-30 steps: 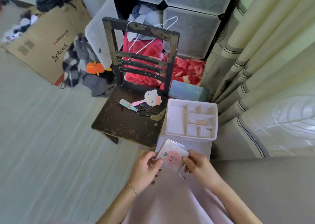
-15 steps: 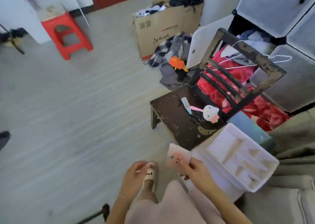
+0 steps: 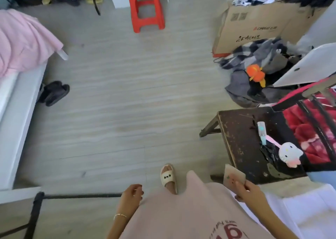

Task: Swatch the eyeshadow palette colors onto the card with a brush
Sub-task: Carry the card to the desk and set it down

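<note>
My right hand grips a small square pinkish palette with a cartoon face on its lid, held tilted above my lap beside the chair's front corner. My left hand hangs apart from it at my left knee. Its fingers are curled, and thumb and forefinger pinch a thin pale stick that is too small to identify. No card is in view.
A dark wooden chair stands to my right, carrying a cat-face mirror and a clear blue tube. A white organizer sits at lower right. Farther off are a red stool, a cardboard box, clothes, black slippers and a bed.
My head has turned left, so the chair has slid to the right edge. My left hand let go of the palette and dropped to my left knee; my right hand still holds it.
</note>
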Demonstrator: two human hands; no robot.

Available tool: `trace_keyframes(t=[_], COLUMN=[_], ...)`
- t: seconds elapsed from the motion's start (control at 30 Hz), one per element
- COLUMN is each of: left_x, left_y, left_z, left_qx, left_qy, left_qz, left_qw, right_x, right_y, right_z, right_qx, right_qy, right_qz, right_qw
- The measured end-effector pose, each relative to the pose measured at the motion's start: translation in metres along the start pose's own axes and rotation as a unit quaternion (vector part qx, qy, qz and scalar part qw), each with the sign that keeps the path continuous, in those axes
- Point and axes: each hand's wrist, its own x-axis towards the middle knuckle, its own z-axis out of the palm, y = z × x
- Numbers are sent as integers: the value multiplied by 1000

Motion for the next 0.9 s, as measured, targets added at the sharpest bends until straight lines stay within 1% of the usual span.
trace_keyframes(t=[0.07, 0.17, 0.27, 0.33, 0.5, 0.63, 0.7, 0.8, 0.9], left_x=[19, 48, 75, 93, 139, 177, 197, 226, 256], left_y=[15, 46, 80, 100, 144, 182, 206, 250, 296], left_z=[-20, -50, -76, -89, -100, -101, -104, -113, -131], left_qx=[-2, -48, -27, -16, -40, -72, -86, -94, -115], left_qy=[12, 23, 14, 13, 8, 19, 25, 26, 33], left_qz=[-3, -2, 4, 16, -13, -48, -63, -57, -28], left_qw=[1000, 999, 1000, 1000, 999, 996, 994, 994, 992], right_x=[12, 28, 48, 65, 114, 162, 188, 222, 249], right_y=[-41, -101, -145, -168, -224, -285, -319, -371, -427], right_z=[12, 30, 39, 43, 44, 42, 39, 36, 38], right_qx=[8, 17, -5, -10, 0, 36, 11, 1, 5], right_qy=[-10, -12, -9, -4, 1, -33, -49, -59, -72], right_qz=[-20, -44, -49, -37, -14, -5, -20, -51, -63], right_qw=[1000, 999, 999, 999, 1000, 999, 999, 997, 995])
